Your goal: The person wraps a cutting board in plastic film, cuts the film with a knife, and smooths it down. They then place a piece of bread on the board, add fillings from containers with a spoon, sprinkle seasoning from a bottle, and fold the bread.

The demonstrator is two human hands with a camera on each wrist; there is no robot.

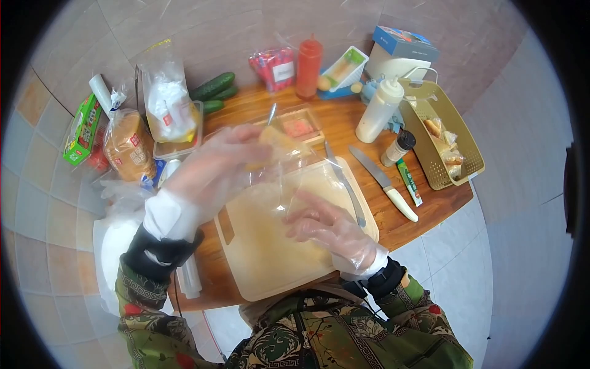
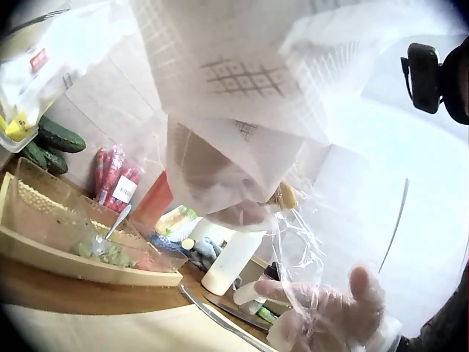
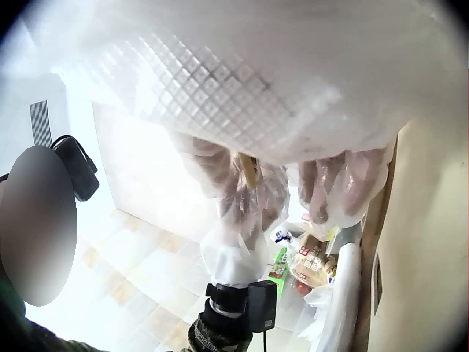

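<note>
In clear plastic gloves, both hands are over a pale cutting board. My left hand is raised above its far left part and grips a tan piece of bread in clear plastic film. Loose film hangs from the bread toward my right hand. That hand is lower, over the board's right side, its thumb and fingers spread apart in the left wrist view. In the right wrist view, a strip of the bread shows between the left fingers. The glove sleeve blocks much of both wrist views.
A metal knife lies along the board's right edge, beside a white-handled knife. Behind stand a wooden box with fillings, a red squeeze bottle and a white bottle. At right is a basket of wrapped bread; left, bagged bread.
</note>
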